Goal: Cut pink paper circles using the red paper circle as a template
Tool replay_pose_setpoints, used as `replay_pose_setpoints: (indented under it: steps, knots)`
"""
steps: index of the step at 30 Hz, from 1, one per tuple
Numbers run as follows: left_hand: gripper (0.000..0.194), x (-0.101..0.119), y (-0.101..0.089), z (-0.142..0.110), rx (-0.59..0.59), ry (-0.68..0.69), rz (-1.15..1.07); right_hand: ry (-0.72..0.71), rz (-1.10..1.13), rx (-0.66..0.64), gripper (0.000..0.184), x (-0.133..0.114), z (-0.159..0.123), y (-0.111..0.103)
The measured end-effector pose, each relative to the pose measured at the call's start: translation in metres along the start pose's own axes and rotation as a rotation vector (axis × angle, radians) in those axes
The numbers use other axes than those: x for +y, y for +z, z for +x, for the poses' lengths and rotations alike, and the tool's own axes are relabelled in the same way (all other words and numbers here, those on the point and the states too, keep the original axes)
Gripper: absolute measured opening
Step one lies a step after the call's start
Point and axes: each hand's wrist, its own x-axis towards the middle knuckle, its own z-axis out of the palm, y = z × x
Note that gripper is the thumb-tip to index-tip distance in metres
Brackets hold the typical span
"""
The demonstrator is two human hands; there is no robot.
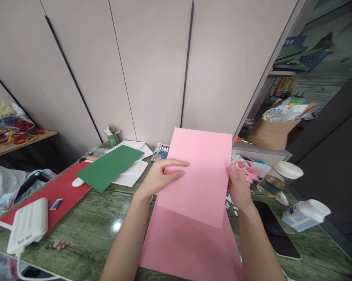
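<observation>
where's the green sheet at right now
In the head view, the green sheet lies on the left side of the table, left of the left hand, overlapping the red sheet and white papers.

Room between power bank (29, 224) and left forearm (123, 238); pink sheets (201, 183) block middle; jar (277, 181), phone (277, 230) right.

On the left of the desk (105, 222), a white power bank (29, 224) overlaps a red sheet (67, 193), where a small block (56, 204) lies. At the right, a dark-screened phone (277, 230) lies near a lidded jar (272, 182) and a white-capped tub (305, 214); beyond them, a woven basket (272, 132) stands on a shelf (255, 149).
</observation>
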Motion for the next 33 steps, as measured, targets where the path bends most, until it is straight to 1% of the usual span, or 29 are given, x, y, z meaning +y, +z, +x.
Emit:
replay_pose_setpoints:
  steps: [2,3,8,11,13,17,20,22,26,28,31,33]
  knots:
    - [0.023,0.0,-0.001,0.0,0.016,-0.007,0.003,0.031,0.017,-0.038,0.051,0.001,-0.001,-0.001]
    - [0.023,-0.001,-0.001,0.0,0.021,-0.008,0.005,0.033,0.009,-0.028,0.05,0.002,-0.001,-0.001]
    - [0.024,0.0,0.0,0.0,0.031,0.003,0.009,-0.071,-0.115,0.031,0.048,0.003,-0.002,-0.003]
    - [0.023,0.001,0.001,0.001,0.039,-0.014,0.004,-0.059,-0.082,0.024,0.048,0.007,-0.002,-0.004]
    - [0.022,0.0,0.002,0.001,0.063,-0.025,0.0,-0.038,-0.035,-0.004,0.049,0.012,-0.002,-0.003]
    - [0.023,-0.004,0.002,0.002,0.144,-0.028,-0.013,-0.013,0.04,-0.101,0.053,0.022,-0.002,-0.001]
    - [0.026,-0.006,0.001,0.002,0.173,-0.031,-0.009,0.0,0.046,-0.126,0.05,0.021,-0.003,0.0]
    - [0.027,-0.007,0.0,0.003,0.177,-0.026,0.0,-0.015,0.0,-0.108,0.048,0.017,-0.003,0.0]
    - [0.028,-0.004,0.0,0.003,0.159,-0.003,0.006,-0.106,-0.135,-0.044,0.046,0.01,-0.002,0.0]
    - [0.029,-0.003,0.0,0.003,0.144,-0.004,0.006,-0.125,-0.163,-0.042,0.046,0.009,-0.003,-0.001]
    - [0.027,-0.002,0.001,0.002,0.136,-0.025,0.01,-0.114,-0.149,-0.027,0.047,0.011,-0.003,-0.002]
    - [0.026,-0.003,0.002,0.002,0.143,-0.036,0.008,-0.077,-0.064,-0.031,0.047,0.015,-0.003,-0.002]
